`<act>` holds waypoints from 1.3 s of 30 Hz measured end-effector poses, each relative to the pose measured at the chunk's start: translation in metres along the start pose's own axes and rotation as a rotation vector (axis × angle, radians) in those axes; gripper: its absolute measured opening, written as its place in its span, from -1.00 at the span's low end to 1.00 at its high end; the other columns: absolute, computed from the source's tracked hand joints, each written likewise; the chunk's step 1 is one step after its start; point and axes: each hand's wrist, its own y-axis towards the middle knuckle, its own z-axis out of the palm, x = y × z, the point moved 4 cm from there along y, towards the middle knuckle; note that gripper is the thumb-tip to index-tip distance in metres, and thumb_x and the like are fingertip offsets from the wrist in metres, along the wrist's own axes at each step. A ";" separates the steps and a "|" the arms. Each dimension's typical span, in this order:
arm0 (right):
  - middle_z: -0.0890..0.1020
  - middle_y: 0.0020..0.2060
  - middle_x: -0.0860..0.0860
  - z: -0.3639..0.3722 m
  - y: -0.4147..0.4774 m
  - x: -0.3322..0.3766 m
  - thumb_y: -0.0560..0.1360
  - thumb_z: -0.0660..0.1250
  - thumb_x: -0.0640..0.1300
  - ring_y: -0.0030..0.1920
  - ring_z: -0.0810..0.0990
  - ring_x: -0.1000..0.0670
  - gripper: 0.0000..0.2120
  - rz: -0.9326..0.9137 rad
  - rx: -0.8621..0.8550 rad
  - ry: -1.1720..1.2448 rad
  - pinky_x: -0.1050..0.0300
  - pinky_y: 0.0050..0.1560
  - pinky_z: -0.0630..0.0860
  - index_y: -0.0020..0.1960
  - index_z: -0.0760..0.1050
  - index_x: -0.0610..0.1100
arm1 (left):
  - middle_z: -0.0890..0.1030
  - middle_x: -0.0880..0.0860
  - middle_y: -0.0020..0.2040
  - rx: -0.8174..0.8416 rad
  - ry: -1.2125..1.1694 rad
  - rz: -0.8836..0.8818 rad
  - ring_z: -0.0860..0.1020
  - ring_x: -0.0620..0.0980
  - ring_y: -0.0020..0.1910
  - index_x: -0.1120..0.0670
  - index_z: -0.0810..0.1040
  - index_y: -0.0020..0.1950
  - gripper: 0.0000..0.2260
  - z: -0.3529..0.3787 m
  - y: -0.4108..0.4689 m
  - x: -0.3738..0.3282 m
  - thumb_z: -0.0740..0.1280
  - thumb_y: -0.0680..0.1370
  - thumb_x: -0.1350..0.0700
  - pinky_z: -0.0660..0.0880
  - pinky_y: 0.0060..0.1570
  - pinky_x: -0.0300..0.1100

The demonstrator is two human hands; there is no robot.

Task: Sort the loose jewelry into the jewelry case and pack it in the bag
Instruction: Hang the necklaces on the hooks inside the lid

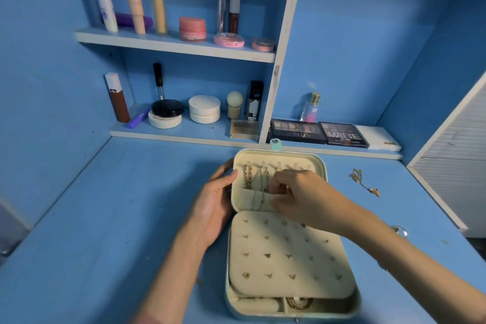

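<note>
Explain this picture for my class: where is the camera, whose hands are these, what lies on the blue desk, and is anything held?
There is no machine here. A person works with bare hands, and the one camera sits on their head, looking forward and down. On the blue desk lies an open jewelry case, with gold chains hanging in its lid and earrings on the panel below. The left hand grips the lid's edge. The right hand appears to pinch a thin chain at the lid's pocket. A loose necklace lies to the right. The shelves behind hold cosmetics.
</note>
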 end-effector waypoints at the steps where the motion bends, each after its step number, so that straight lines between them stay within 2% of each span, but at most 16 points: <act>1: 0.46 -0.21 0.13 -0.001 0.000 0.002 0.45 0.27 -0.16 -0.13 0.42 0.00 -0.81 -0.033 -0.010 -0.036 0.17 -0.19 0.30 0.06 0.44 -0.04 | 0.63 0.16 0.15 -0.003 0.005 0.003 0.56 0.12 0.12 0.10 0.50 0.32 -0.56 0.000 0.000 0.000 0.29 0.42 0.18 0.46 0.17 0.04; 4: 0.57 -0.07 0.11 -0.001 -0.003 0.007 0.46 0.31 -0.13 -0.09 0.52 -0.04 -0.68 -0.192 -0.056 -0.147 0.13 -0.20 0.32 0.20 0.45 0.08 | 0.62 0.18 0.17 -0.004 0.001 0.003 0.56 0.13 0.12 0.11 0.49 0.33 -0.55 0.000 0.001 0.000 0.29 0.43 0.17 0.43 0.22 0.07; 7: 0.53 -0.32 0.11 0.001 -0.001 0.009 0.31 0.36 -0.17 -0.34 0.53 -0.03 -0.68 -0.332 -0.068 -0.271 0.20 -0.44 0.27 0.02 0.59 0.13 | 0.62 0.17 0.17 0.002 -0.011 -0.001 0.57 0.11 0.10 0.11 0.48 0.34 -0.55 0.000 0.000 0.000 0.28 0.43 0.18 0.46 0.18 0.04; 9: 0.51 -0.39 0.12 0.001 0.002 0.010 0.28 0.35 -0.15 -0.41 0.52 -0.02 -0.72 -0.371 -0.096 -0.309 0.24 -0.49 0.24 -0.07 0.62 0.13 | 0.62 0.17 0.18 0.003 -0.011 0.002 0.57 0.11 0.09 0.11 0.48 0.34 -0.56 0.000 0.000 0.000 0.28 0.44 0.18 0.48 0.15 0.02; 13: 0.49 -0.41 0.06 0.006 0.003 0.012 0.40 0.25 -0.13 -0.42 0.50 -0.06 -0.84 -0.471 -0.102 -0.341 0.16 -0.58 0.36 -0.17 0.59 0.05 | 0.61 0.18 0.19 0.008 -0.007 -0.004 0.57 0.12 0.09 0.10 0.48 0.34 -0.56 0.000 0.000 0.000 0.27 0.45 0.18 0.52 0.04 -0.01; 17: 0.50 -0.38 0.03 0.009 0.000 0.008 0.41 0.34 -0.17 -0.38 0.49 -0.07 -0.96 -0.520 -0.103 -0.378 0.09 -0.56 0.40 -0.19 0.54 -0.05 | 0.61 0.17 0.20 0.003 -0.013 -0.006 0.56 0.12 0.10 0.10 0.48 0.34 -0.55 0.000 0.000 0.000 0.29 0.43 0.18 0.55 0.00 -0.04; 22: 0.54 -0.36 0.02 0.006 0.000 0.005 0.52 0.16 -0.10 -0.38 0.50 -0.07 -0.84 -0.446 -0.120 -0.257 0.08 -0.50 0.43 -0.11 0.49 -0.12 | 0.62 0.17 0.18 -0.006 -0.017 0.001 0.56 0.12 0.11 0.12 0.48 0.34 -0.53 0.000 0.000 0.001 0.29 0.42 0.18 0.48 0.14 0.02; 25: 0.51 -0.41 0.07 -0.001 0.002 -0.001 0.57 0.13 -0.13 -0.40 0.43 -0.08 -0.91 -0.301 -0.144 -0.135 0.07 -0.41 0.35 0.01 0.39 -0.10 | 0.60 0.19 0.21 -0.002 -0.015 0.004 0.56 0.13 0.14 0.13 0.48 0.34 -0.54 0.000 0.000 0.001 0.29 0.43 0.18 0.46 0.18 0.03; 27: 0.46 -0.46 0.11 -0.002 0.004 -0.008 0.60 0.12 -0.17 -0.42 0.38 -0.05 -0.95 -0.191 -0.145 0.006 0.14 -0.41 0.25 0.04 0.33 -0.09 | 0.60 0.18 0.21 -0.013 -0.011 0.007 0.56 0.12 0.14 0.13 0.48 0.34 -0.54 0.000 0.000 0.000 0.30 0.42 0.18 0.46 0.17 0.02; 32: 0.56 -0.42 -0.12 -0.004 0.006 -0.012 0.59 0.09 -0.22 -0.46 0.37 0.00 -0.88 -0.021 -0.177 0.252 -0.02 -0.31 0.42 -0.04 0.27 -0.01 | 0.62 0.16 0.17 -0.009 -0.009 0.005 0.57 0.09 0.11 0.13 0.49 0.33 -0.56 0.000 0.000 0.000 0.29 0.44 0.18 0.49 0.10 -0.03; 35: 0.54 -0.43 -0.11 -0.002 0.006 -0.013 0.59 0.12 -0.21 -0.46 0.33 0.04 -0.90 -0.002 -0.138 0.230 0.10 -0.35 0.34 0.03 0.32 -0.01 | 0.63 0.15 0.16 -0.012 -0.013 0.009 0.58 0.09 0.11 0.12 0.50 0.32 -0.57 0.000 0.000 0.000 0.29 0.44 0.19 0.49 0.11 -0.03; 37: 0.47 -0.46 -0.02 -0.003 0.005 -0.009 0.57 0.19 -0.18 -0.43 0.33 0.05 -0.84 -0.091 -0.091 0.139 0.17 -0.36 0.27 0.13 0.37 -0.03 | 0.63 0.15 0.17 -0.009 -0.009 0.015 0.57 0.10 0.12 0.12 0.50 0.32 -0.57 0.000 0.000 0.000 0.29 0.44 0.19 0.48 0.13 -0.02; 39: 0.45 -0.40 0.12 -0.002 0.003 -0.004 0.54 0.27 -0.09 -0.32 0.39 0.05 -0.75 -0.144 -0.020 -0.021 0.17 -0.30 0.25 0.21 0.40 0.03 | 0.63 0.15 0.15 -0.005 -0.009 0.015 0.58 0.09 0.09 0.12 0.50 0.32 -0.57 0.000 0.000 0.000 0.28 0.43 0.19 0.49 0.11 -0.02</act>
